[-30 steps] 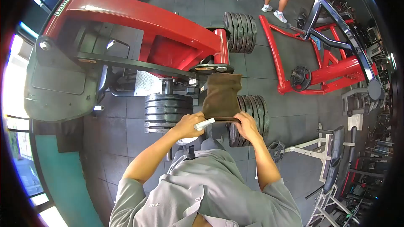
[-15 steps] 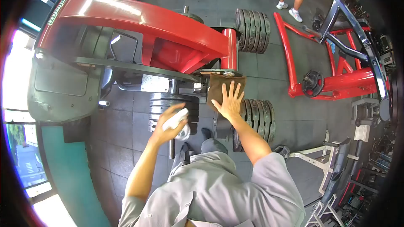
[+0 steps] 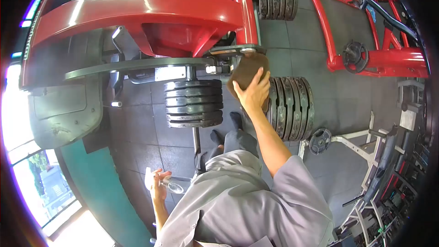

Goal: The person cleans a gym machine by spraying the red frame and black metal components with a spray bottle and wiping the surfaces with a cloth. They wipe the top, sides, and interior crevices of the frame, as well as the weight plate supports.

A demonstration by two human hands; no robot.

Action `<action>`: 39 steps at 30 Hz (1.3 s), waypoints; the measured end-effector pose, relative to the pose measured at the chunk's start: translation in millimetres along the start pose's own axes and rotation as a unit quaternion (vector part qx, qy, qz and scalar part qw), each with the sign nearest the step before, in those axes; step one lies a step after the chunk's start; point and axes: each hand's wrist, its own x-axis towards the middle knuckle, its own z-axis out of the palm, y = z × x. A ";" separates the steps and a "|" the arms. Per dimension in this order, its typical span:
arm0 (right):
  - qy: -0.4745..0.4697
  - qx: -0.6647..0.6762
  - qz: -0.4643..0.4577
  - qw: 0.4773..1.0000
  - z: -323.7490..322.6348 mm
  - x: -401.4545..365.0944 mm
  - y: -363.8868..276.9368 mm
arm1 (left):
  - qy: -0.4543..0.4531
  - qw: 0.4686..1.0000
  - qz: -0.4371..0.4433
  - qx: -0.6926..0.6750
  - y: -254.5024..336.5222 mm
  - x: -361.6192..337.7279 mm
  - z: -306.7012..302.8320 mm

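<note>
My right hand (image 3: 253, 95) presses a brown folded cloth (image 3: 246, 69), fingers curled over it, against the red steel machine frame (image 3: 137, 11) beside black weight plates (image 3: 193, 103); my left hand (image 3: 158, 188) grips a clear spray bottle (image 3: 173, 185)

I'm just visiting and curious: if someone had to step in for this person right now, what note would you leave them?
Right hand: fingers flat, pressing the brown cloth against the red machine, at the foot of its upright post.
Left hand: low by the hip, closed on a small clear bottle.
Done: cloth is in contact with the machine.
Left: the picture does not show which surfaces are already wiped; probably the rest of the frame.
</note>
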 end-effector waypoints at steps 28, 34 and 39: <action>0.096 0.108 -0.118 0.982 -13.3 149.1 -51.1 | 0.203 0.941 -0.120 -0.242 -77.4 -13.5 -28.1; 0.197 0.193 -0.207 0.939 8.2 125.9 -18.2 | 0.224 0.930 -0.120 -0.266 -86.8 -28.7 -26.2; 0.134 0.282 0.068 0.948 -18.5 40.0 15.2 | 0.226 0.924 -0.097 -0.292 -93.2 -39.8 -20.3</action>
